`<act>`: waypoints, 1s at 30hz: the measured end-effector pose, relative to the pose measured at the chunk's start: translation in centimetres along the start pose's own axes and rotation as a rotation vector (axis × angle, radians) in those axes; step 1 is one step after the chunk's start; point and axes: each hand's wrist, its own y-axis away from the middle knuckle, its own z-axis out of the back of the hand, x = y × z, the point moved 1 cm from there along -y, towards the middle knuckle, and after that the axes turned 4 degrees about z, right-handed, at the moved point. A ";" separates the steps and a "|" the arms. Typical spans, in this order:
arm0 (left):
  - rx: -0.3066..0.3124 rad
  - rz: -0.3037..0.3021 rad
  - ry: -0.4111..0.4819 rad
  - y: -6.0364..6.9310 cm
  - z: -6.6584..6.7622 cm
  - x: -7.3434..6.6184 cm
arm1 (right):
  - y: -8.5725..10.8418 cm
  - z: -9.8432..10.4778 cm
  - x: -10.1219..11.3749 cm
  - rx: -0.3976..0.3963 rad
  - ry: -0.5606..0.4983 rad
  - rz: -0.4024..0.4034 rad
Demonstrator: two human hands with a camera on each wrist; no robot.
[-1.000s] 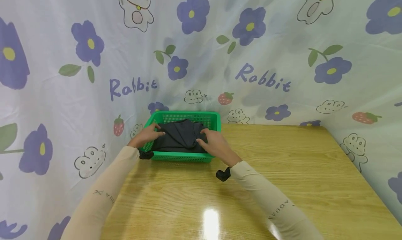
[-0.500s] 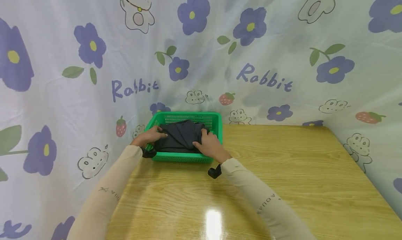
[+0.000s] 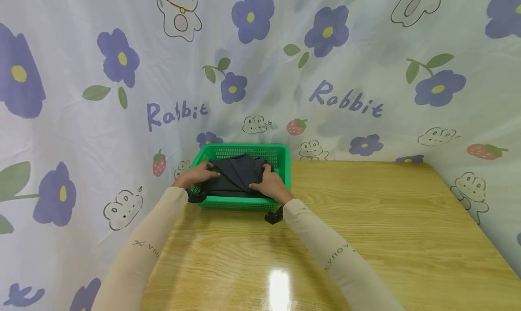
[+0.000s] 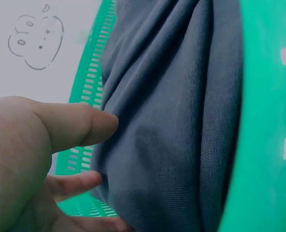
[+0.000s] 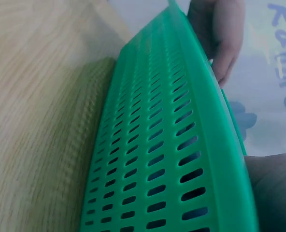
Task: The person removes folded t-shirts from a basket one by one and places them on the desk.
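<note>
A dark grey folded cloth lies inside a green plastic basket. My left hand reaches over the basket's left end. In the left wrist view, its extended thumb and spread fingers touch the cloth's edge without closing on it. At the other end, my right hand has its thumb on the cloth and its index finger by the cloth's right side. Its other fingertips are hidden. The right wrist view shows mostly the basket's slotted outer wall, with part of the right hand behind the rim.
The basket stands on a wooden table at its back left, close to the hanging patterned curtain. That curtain encloses the left, back and right sides. A black wrist device hangs under the right wrist, near the basket's front.
Both hands have moved in onto the cloth from just above it. The right hand has shifted slightly left and its thumb now meets the cloth. The basket stays in place.
</note>
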 end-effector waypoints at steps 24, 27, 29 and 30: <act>0.026 0.056 0.082 -1.0 -0.5 0.9 | -0.4 -0.7 -0.5 -0.174 0.052 0.089; -0.004 0.027 0.097 -1.1 -0.6 1.0 | -0.2 -0.5 -0.2 -0.202 0.088 0.141; -0.027 0.011 0.124 -1.1 -0.6 1.0 | -0.2 -0.4 -0.2 -0.200 0.087 0.151; -0.035 0.003 0.140 -1.1 -0.5 0.9 | -0.1 -0.3 -0.2 -0.192 0.082 0.142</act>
